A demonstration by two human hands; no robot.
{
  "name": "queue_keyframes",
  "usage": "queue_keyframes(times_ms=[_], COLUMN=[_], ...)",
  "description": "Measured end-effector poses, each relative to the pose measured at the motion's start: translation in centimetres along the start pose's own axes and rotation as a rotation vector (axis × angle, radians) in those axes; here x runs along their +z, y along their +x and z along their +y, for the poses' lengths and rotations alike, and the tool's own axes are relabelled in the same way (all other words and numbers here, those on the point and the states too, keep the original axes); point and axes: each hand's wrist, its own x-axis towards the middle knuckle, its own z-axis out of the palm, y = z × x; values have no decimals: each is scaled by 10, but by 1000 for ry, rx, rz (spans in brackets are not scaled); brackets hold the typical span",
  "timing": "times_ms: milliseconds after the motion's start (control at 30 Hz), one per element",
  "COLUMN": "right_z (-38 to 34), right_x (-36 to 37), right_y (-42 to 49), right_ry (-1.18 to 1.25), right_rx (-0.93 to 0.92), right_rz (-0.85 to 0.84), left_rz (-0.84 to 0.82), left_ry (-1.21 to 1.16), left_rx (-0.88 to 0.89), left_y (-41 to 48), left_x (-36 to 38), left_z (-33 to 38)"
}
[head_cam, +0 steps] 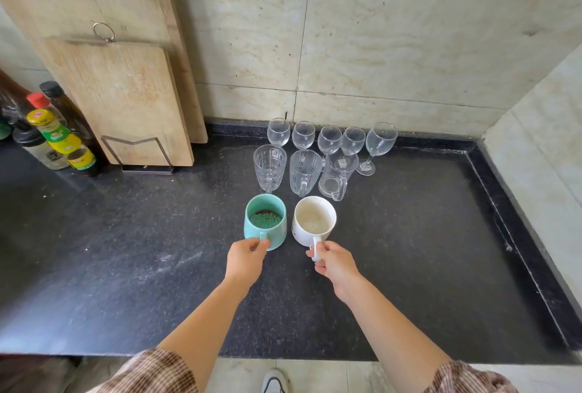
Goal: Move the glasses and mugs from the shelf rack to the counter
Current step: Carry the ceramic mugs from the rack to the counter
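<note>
Two wooden cutting boards [126, 90] lean on tiled wall [393, 30], small one in front, held by wire stand [138, 156]. Bottles [53, 137] huddle far left, one with yellow cap. Shoe [274, 381] on floor below.

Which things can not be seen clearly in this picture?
- Shelf rack: outside the head view, so what remains on it is unknown.
- Bottles: cut by the left edge; labels too small to read.
- Teal mug handle: covered by the left hand.
- White mug handle: mostly covered by the right hand.
- Wine glass stems: hidden behind glass mugs.
</note>
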Motion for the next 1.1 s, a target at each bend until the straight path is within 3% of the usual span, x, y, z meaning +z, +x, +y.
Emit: queue_keyframes(times_ms=[433, 633, 1100], right_z=[1, 2, 20], right_x=[7, 11, 141], right_y=[-6, -16, -102], right_ry=[-84, -254, -779], right_rx=[-18, -332, -778], right_rz=[110, 367, -227], left_rz=[78, 127, 419], left_ry=[150, 164, 330], left_rx=[20, 45, 84], left_y=[-4, -16, -113], left_x=[7, -7, -150], left_z=[3, 1, -60])
